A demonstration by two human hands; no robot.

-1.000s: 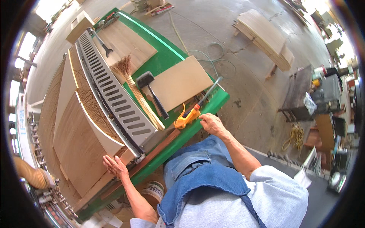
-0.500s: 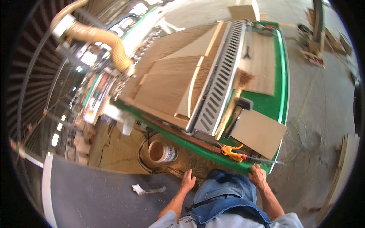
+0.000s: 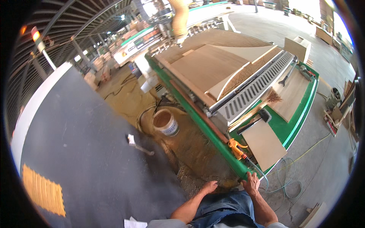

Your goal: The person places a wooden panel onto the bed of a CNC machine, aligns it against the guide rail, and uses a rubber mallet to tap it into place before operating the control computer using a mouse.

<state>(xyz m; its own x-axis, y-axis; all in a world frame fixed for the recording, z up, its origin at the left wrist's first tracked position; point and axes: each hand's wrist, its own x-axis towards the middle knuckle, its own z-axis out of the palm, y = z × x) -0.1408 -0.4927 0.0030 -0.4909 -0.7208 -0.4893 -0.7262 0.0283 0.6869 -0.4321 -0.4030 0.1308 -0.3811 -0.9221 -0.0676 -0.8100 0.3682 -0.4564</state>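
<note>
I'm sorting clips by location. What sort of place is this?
Most likely a woodworking shop or panel factory. A long green machine table carries large wood panels, a flexible dust hose hangs over it, and sawdust lies round a bucket on the floor.

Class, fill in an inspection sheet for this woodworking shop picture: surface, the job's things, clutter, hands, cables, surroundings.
Surface: green machine table carrying large wooden panels and a grey slotted rail.
Job's things: orange air gun lying near the table corner.
Clutter: straw brush, black mallet, loose plywood sheet.
Hands: right hand at the table corner by the hose; left hand free, holding nothing.
Cables: coiled hose on the floor.
Surroundings: white bucket, sawdust, tan dust duct.
</note>
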